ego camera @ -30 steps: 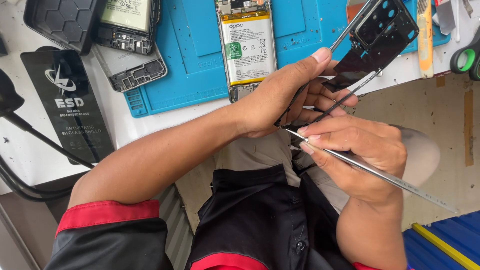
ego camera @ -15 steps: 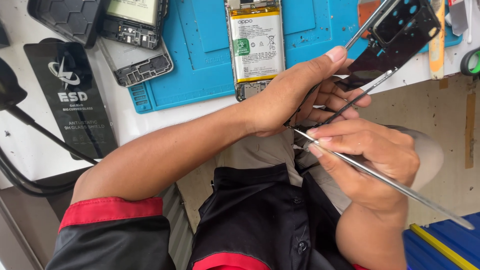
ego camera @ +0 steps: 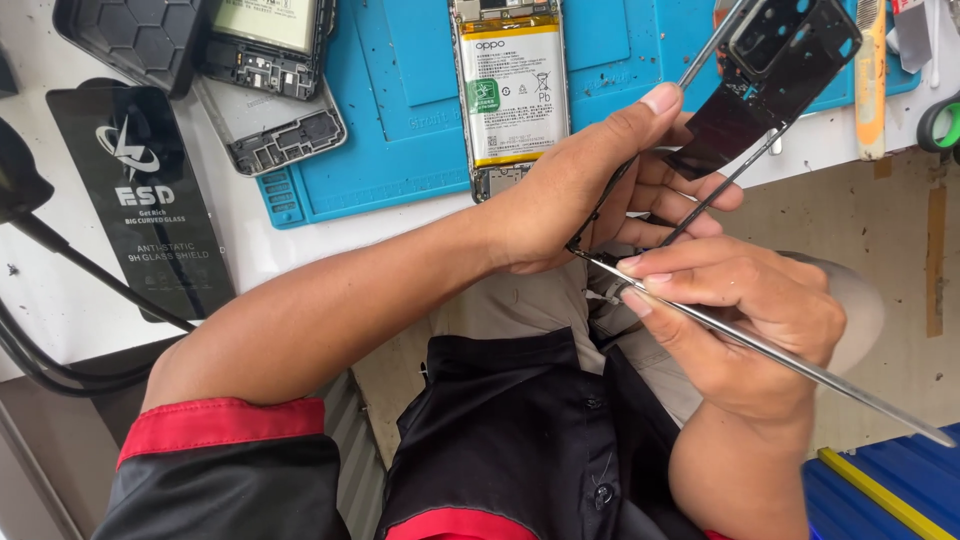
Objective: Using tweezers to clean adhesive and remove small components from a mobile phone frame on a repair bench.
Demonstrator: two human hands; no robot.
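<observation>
My left hand (ego camera: 590, 185) grips a black phone frame (ego camera: 770, 80) by its lower edge, holding it tilted above the table's front edge. My right hand (ego camera: 740, 320) pinches a long thin metal pry tool (ego camera: 800, 365) whose tip rests against the frame's lower corner near my left fingers. An opened phone (ego camera: 512, 90) with its battery exposed lies on the blue work mat (ego camera: 390, 110) just beyond my left hand.
A second opened phone (ego camera: 268, 35), a grey plastic cover (ego camera: 270, 130) and a black honeycomb case (ego camera: 130, 40) lie at the back left. A black flat package (ego camera: 145, 200) and black cables (ego camera: 60, 260) sit left. Orange tool (ego camera: 870, 80) and green ring (ego camera: 940, 122) lie right.
Both hands with the frame and pry tool have shifted slightly up and to the right in view; the tool's tip stays at the frame's lower corner.
</observation>
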